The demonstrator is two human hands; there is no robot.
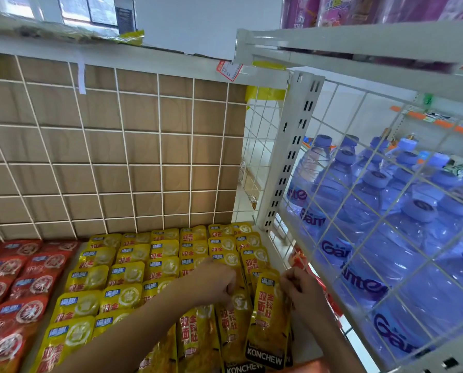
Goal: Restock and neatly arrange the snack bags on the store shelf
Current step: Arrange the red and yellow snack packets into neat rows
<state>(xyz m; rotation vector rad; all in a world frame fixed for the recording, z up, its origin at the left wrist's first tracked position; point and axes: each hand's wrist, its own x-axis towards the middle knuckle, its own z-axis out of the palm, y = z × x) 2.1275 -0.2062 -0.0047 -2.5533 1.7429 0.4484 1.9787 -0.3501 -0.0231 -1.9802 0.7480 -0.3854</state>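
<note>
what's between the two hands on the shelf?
In the head view, a yellow KONCHEW snack bag lies between the left hand and the right hand, which pinches its right edge.

Yellow bags point(125, 275): glossy plastic film, crinkled, caught the light.
Red bags point(18, 278): showed the same shiny film.
Back panel point(176, 149): was matt, light brown board with wood grain.
Grid point(160, 133) over it: thin wire, coated white, looked smooth.
Post point(296, 154): sheet metal, painted white, slightly glossy, punched with slots.
Side mesh point(386, 168): was white-coated wire.
Bottles point(359, 208): clear bluish plastic, smooth and shiny; caps looked duller blue plastic.
Tag point(229, 70): was paper, printed red and white.
</note>
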